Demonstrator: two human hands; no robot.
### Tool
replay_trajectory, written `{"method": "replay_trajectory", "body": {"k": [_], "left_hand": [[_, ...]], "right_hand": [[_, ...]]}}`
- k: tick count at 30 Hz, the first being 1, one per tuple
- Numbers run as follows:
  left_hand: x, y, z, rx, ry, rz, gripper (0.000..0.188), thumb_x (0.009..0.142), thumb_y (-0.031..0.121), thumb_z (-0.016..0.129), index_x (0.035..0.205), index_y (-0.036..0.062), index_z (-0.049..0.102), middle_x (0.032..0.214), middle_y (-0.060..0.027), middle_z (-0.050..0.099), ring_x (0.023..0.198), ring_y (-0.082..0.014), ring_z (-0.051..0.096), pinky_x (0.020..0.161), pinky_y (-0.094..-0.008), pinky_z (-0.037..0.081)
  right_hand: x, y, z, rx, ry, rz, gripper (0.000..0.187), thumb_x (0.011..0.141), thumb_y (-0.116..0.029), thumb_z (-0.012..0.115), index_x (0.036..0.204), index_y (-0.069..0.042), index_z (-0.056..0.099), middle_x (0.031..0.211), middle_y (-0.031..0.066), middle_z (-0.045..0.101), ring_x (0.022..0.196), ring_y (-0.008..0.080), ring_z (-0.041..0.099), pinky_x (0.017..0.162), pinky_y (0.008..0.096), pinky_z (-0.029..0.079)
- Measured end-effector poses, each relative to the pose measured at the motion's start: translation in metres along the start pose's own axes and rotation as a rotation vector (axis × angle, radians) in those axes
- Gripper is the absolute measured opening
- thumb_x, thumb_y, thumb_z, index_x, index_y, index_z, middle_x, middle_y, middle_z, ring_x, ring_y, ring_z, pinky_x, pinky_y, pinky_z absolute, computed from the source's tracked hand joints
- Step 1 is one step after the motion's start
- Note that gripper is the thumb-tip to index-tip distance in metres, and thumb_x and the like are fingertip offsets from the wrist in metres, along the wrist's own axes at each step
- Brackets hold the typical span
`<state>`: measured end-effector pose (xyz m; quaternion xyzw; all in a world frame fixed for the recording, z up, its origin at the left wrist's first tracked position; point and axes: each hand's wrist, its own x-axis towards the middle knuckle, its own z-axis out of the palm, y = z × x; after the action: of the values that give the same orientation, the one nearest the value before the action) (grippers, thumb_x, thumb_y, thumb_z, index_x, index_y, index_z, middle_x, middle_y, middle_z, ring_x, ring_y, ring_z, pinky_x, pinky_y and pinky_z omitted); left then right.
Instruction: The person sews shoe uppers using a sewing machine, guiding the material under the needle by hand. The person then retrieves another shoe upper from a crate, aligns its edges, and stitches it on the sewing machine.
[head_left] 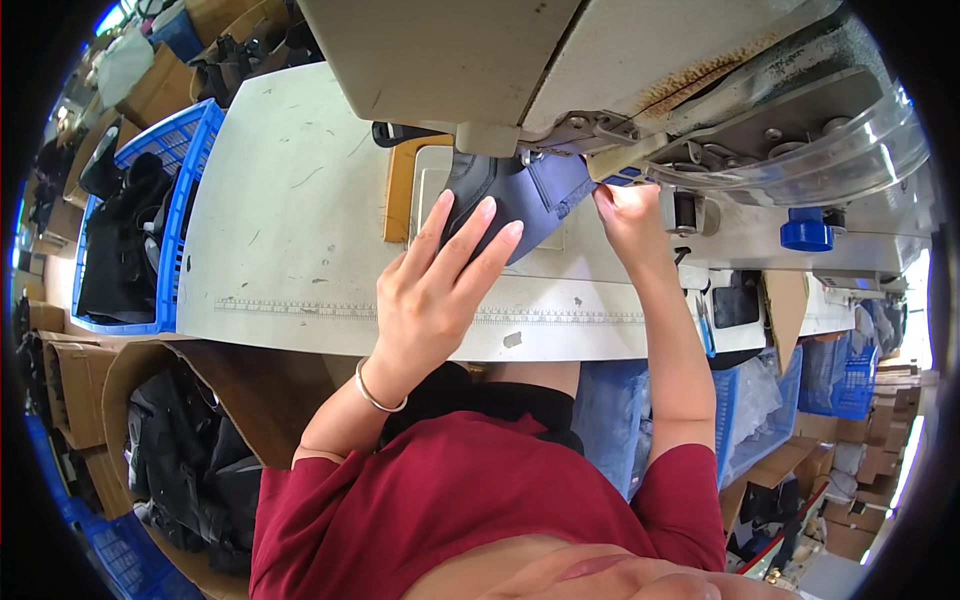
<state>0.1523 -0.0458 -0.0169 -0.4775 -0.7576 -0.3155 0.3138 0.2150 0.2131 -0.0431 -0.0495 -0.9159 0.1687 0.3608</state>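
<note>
Centrally, one dark stitched fabric panel point(535, 200), laid over the bench point(290, 230) beneath the sewing-machine head point(430, 60); pressed by the left hand point(432, 285), grip spread, seemingly for flatness; edge met by the right hand point(632, 220), grip curled, seemingly for steadying; pinch cannot be confirmed.

We find sewing machine head point(430, 60) barring way from above, low over dark stitched panel point(530, 215). Widest room for us: white tabletop point(290, 200) left of left hand point(435, 280), out to blue crate point(200, 150), whose wall stops sideways reach. Narrower gap over printed ruler point(540, 316), between our forearms. Right of right hand point(632, 215), clear plastic guard point(840, 170) and blue knob point(806, 232) obstruct us.
</note>
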Motion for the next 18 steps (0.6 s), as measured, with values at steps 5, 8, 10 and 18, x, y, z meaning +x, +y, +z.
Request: {"method": "replay_trajectory", "body": {"k": [5,8,10,18], "left_hand": [[0.001,-0.019,-0.001,-0.076,-0.011,0.036,0.038,0.068,-0.005,0.062,0.1,0.014,0.072,0.108,-0.0047,0.068,0.105,-0.0298,0.064,0.071,-0.0329,0.057],[0.004,-0.03,0.001,-0.155,-0.024,0.038,0.037,0.069,-0.005,0.06,0.099,0.0135,0.073,0.109,-0.0051,0.068,0.106,-0.031,0.064,0.077,-0.0335,0.057],[0.007,-0.034,-0.001,-0.208,-0.062,0.046,0.036,0.07,-0.005,0.059,0.099,0.0127,0.072,0.109,-0.006,0.068,0.105,-0.0317,0.064,0.08,-0.0345,0.057],[0.015,-0.059,0.002,-0.362,-0.107,0.052,0.037,0.068,-0.007,0.062,0.098,0.0114,0.073,0.109,-0.0056,0.069,0.107,-0.0319,0.063,0.084,-0.0343,0.056]], "right_hand": [[-0.003,-0.018,-0.007,-0.095,0.049,-0.075,0.014,0.063,-0.007,0.068,0.075,-0.004,0.061,0.07,0.0106,0.059,0.063,0.0296,0.055,0.055,0.038,0.043],[-0.002,-0.039,-0.015,-0.185,0.114,-0.111,0.02,0.065,-0.006,0.073,0.083,-0.004,0.064,0.077,0.0102,0.061,0.066,0.0289,0.059,0.058,0.0363,0.047],[-0.003,-0.046,-0.018,-0.267,0.101,-0.09,0.023,0.068,-0.006,0.075,0.088,-0.005,0.065,0.08,0.0096,0.061,0.068,0.0276,0.061,0.059,0.0347,0.048],[-0.002,-0.072,-0.023,-0.483,0.054,-0.084,0.023,0.07,-0.005,0.074,0.091,-0.006,0.066,0.087,0.0065,0.061,0.07,0.024,0.063,0.056,0.0321,0.051]]}}
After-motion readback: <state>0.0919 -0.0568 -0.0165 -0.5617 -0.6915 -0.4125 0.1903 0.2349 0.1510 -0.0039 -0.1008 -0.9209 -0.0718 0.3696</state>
